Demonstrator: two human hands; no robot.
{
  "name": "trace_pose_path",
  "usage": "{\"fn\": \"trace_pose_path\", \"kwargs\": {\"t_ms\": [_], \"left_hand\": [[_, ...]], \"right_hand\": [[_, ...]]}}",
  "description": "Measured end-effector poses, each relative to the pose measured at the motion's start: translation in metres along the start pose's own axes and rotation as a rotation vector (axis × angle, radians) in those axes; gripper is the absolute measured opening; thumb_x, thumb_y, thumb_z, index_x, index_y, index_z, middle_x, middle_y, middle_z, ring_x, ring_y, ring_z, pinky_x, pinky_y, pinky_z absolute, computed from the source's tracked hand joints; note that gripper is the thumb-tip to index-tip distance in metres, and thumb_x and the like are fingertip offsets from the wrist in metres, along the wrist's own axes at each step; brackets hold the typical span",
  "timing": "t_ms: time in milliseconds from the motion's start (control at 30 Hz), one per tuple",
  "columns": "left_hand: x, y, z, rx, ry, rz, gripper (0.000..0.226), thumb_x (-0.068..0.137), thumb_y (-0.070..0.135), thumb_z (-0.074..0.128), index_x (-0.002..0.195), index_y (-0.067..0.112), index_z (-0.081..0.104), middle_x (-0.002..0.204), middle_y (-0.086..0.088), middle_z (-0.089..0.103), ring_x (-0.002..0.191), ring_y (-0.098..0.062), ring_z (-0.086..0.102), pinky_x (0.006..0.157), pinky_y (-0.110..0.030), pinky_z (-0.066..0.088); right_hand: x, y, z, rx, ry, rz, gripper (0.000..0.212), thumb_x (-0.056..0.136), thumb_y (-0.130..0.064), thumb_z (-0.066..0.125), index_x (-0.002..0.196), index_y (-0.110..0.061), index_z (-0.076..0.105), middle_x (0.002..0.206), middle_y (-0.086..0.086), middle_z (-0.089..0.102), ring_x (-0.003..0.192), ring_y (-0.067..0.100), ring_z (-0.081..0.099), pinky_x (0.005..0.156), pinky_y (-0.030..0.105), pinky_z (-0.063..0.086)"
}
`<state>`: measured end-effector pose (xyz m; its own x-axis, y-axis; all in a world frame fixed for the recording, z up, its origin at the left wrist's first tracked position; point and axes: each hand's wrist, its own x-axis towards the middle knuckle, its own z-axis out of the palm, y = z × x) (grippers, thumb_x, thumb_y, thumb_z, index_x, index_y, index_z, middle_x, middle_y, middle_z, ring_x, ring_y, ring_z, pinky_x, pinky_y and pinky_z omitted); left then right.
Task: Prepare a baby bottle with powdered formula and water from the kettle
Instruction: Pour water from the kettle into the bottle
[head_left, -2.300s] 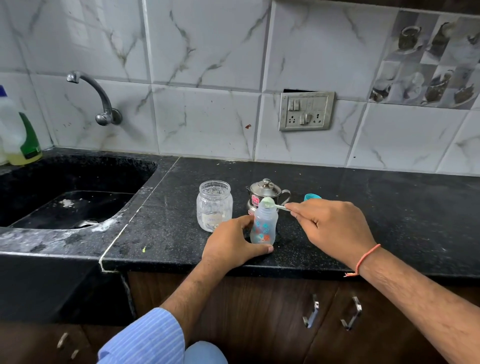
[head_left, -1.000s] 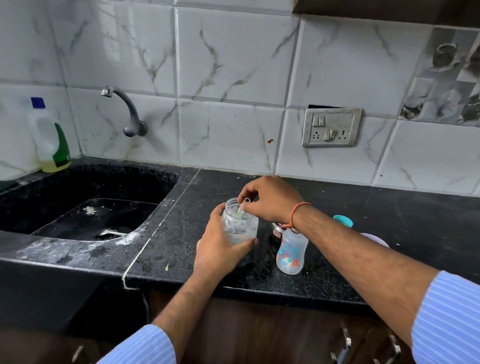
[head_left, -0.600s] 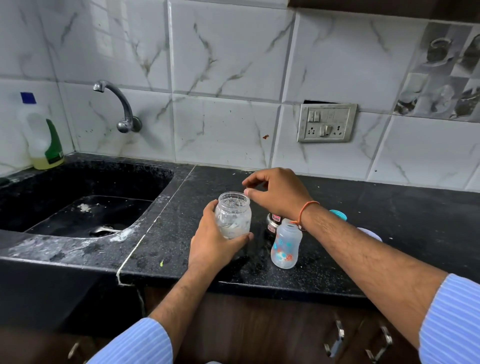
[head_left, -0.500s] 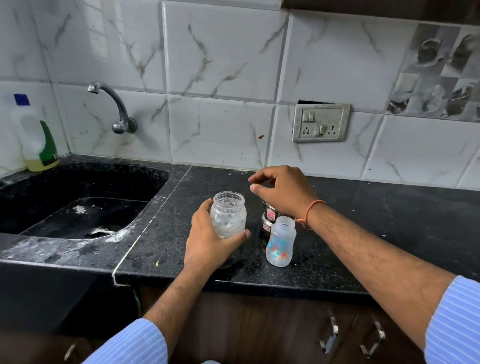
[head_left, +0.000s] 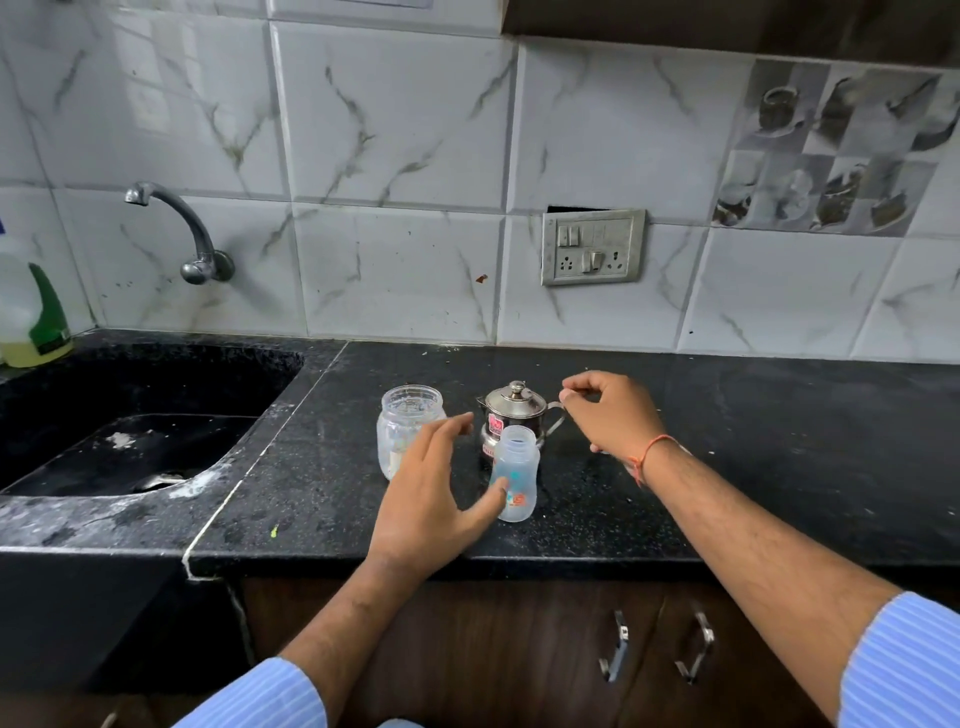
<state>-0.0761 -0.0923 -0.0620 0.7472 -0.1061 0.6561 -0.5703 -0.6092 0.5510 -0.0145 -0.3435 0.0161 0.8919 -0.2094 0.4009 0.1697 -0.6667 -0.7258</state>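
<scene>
Bottle (head_left: 514, 470): we see it upright and uncapped on the black desk (head_left: 753, 441), just in front of the kettle; we cannot tell how much powder lies inside.
Kettle (head_left: 514, 415): small, steel, lid on, standing behind the bottle with its handle turned to our right.
Jar (head_left: 408, 428): the clear formula jar stands open to the left of the kettle, a little powder at its bottom.
Left hand (head_left: 431, 499): our grip is wide and holds nothing; the palm hovers in front of the jar while the thumb tip touches the bottle's lower side.
Right hand (head_left: 610, 410): our fingers are curled narrow at the kettle's handle, thumb and forefinger nearly pinched; we cannot tell whether they have closed on it.
Step in hand: we judge the scooping to be over and the water stage beginning, with one hand going to steady the bottle and the other to the kettle.
Next move: we would need a firm hold on the handle, the left hand closed round the bottle, then a slow tilt so the spout meets the narrow mouth.
Risk: the bottle is light and tall, so a careless pour may tip it or splash the desk.
</scene>
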Motion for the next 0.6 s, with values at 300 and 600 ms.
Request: {"fn": "trace_pose_path", "kwargs": {"t_ms": [300, 600], "left_hand": [[0.015, -0.011, 0.02, -0.13, -0.334, -0.133, 0.068, 0.079, 0.047, 0.099, 0.136, 0.029, 0.067, 0.09, 0.029, 0.07, 0.074, 0.022, 0.057, 0.065, -0.002, 0.041], [0.015, -0.015, 0.025, -0.125, -0.369, -0.204, 0.067, 0.06, 0.074, 0.091, 0.117, 0.043, 0.072, 0.098, 0.034, 0.076, 0.08, 0.013, 0.068, 0.067, -0.008, 0.046]], "right_hand": [[-0.001, 0.019, 0.03, 0.273, -0.113, 0.202, 0.016, 0.102, -0.035, 0.066, 0.107, -0.023, 0.076, 0.094, -0.004, 0.073, 0.048, 0.006, 0.064, 0.043, 0.025, 0.053], [-0.003, 0.024, 0.052, 0.437, -0.099, 0.283, 0.052, 0.101, -0.051, 0.063, 0.094, 0.001, 0.071, 0.071, 0.003, 0.065, 0.046, 0.009, 0.052, 0.044, 0.026, 0.047]]}}
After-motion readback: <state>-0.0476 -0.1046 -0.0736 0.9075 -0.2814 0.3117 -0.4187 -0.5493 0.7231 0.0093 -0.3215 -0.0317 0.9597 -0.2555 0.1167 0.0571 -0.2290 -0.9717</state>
